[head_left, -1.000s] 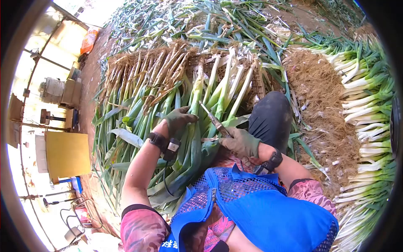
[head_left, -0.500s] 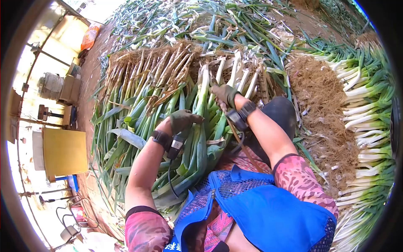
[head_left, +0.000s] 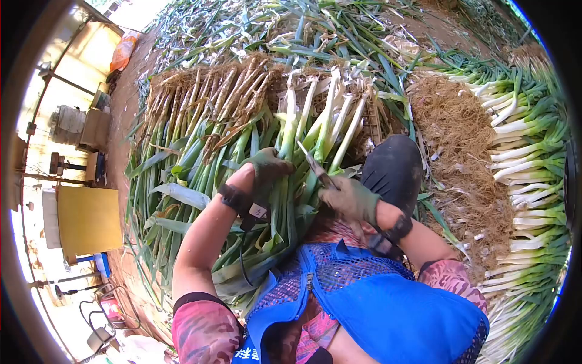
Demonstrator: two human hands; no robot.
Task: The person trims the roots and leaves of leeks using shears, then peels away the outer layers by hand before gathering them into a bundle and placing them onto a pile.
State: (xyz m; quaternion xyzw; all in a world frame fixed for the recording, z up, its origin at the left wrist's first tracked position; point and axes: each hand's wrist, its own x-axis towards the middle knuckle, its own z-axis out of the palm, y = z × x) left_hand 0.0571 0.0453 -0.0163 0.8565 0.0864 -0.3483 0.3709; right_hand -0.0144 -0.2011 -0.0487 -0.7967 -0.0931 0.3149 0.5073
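My left hand (head_left: pixel 271 168), in a dark green glove, is closed around the green upper part of a leek (head_left: pixel 289 124). That leek's white end points away from me, beside several other peeled leeks. My right hand (head_left: pixel 350 199), gloved too, grips a knife (head_left: pixel 316 165) by its handle. The knife's blade slants up and left, close to the leeks by my left hand. Unpeeled leeks (head_left: pixel 209 112) with brown, rooty ends lie in a row to the left, their green leaves reaching toward me.
Trimmed leaves (head_left: pixel 279 30) litter the ground ahead. On the right, a heap of cut roots (head_left: pixel 458 164) lies before a long row of white peeled leeks (head_left: pixel 527 182). My bent knee (head_left: pixel 397 164) is between. A yellow board (head_left: pixel 90 220) stands at the far left.
My right hand has come down and right toward my lap with the knife, whose blade now shows clearly. My left hand has moved slightly up along the leek.
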